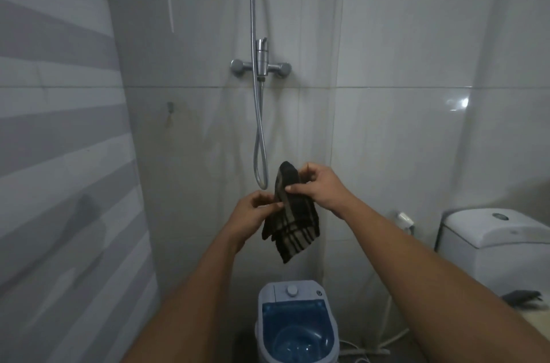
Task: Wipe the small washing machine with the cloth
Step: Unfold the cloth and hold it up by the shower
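Hanging soft and matt, a woven cloth (293, 220), dark with tan stripes. Gleaming below, smooth plastic on the small washing machine (297, 321), pale body and translucent blue lid. Shining behind, polished metal on the shower hose (259, 136) and mixer (261, 66), against glossy wall tiles (401, 124).
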Available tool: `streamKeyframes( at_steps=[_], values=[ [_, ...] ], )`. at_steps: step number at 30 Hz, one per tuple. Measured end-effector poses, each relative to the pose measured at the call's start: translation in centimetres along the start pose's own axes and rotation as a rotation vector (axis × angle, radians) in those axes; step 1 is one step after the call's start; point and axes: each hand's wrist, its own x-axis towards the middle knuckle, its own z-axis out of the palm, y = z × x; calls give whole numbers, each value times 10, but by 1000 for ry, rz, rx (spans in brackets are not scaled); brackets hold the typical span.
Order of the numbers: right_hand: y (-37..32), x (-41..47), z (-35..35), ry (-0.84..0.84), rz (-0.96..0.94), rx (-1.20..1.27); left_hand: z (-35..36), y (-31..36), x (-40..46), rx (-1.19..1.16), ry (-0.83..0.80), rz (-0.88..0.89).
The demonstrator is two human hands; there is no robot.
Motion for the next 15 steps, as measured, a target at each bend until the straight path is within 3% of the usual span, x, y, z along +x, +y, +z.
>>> streamKeyframes(
  at_steps=[3,7,9,12,15],
  values=[
    [-15,7,-7,53,37,-29,2,10,2,3,30,65],
    [-26,22,-12,149,145,-72,20,27,-11,511,360,430],
    [-32,28,-14,200,187,-109,30,33,-18,585,279,505],
    [-38,31,-14,254,211,-111,43,34,-19,637,7,427],
    [-39,29,-15,276,207,-31,47,33,-10,490,35,469]
  ],
)
